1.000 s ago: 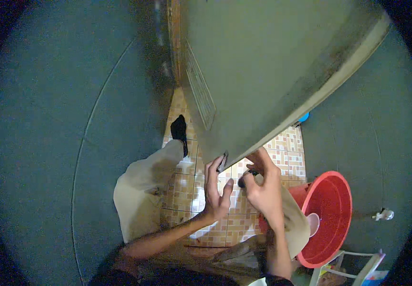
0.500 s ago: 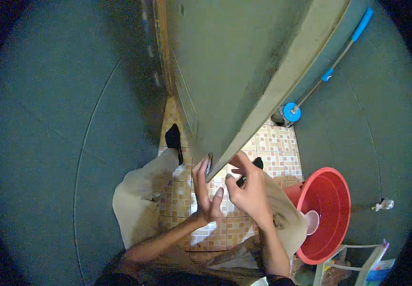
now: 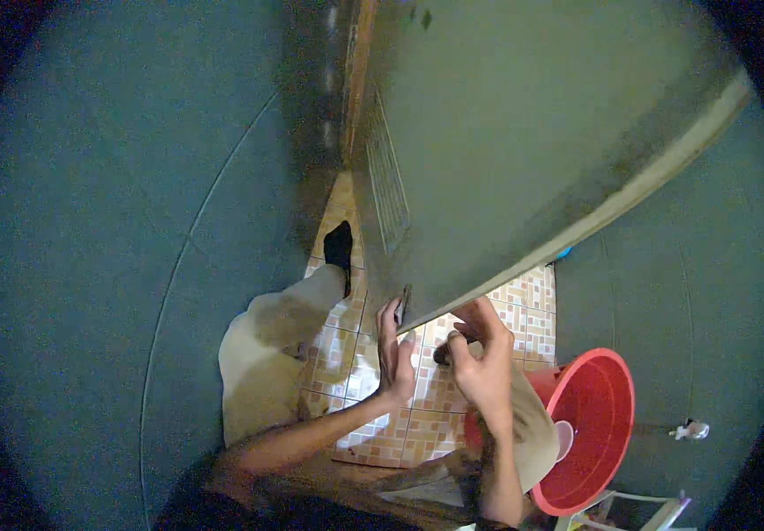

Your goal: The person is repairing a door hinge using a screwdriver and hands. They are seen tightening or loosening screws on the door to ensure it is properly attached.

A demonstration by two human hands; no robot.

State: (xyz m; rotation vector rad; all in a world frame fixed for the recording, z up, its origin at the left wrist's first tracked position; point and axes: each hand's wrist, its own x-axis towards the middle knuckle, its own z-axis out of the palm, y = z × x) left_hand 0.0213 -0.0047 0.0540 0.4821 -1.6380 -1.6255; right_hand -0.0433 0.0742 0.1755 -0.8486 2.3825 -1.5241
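A grey-green door [image 3: 506,168] stands ajar before me, its pale edge running down between my hands. On its near face, close to the lower corner, is a small dark metal fitting [image 3: 404,303], perhaps a latch or handle. My left hand [image 3: 395,358] has its fingers against this fitting and its thumb by the edge, gripping the door there. My right hand [image 3: 485,358] is on the other side of the edge, thumb apart from bent fingers. Those fingertips reach behind the door and are partly hidden; I see nothing held in them.
To the right stands a red tub [image 3: 616,425] with a pink dipper [image 3: 563,440] inside. A tap [image 3: 690,431] juts from the right wall, above a pale rack [image 3: 656,513]. Tiles [image 3: 382,434] cover the floor. A slatted vent [image 3: 386,177] is set in the door.
The door has swung rightward in view and its face shows more broadly, covering most of the blue-handled brush at the right. Both hands have shifted slightly right with it, keeping their places at the edge.
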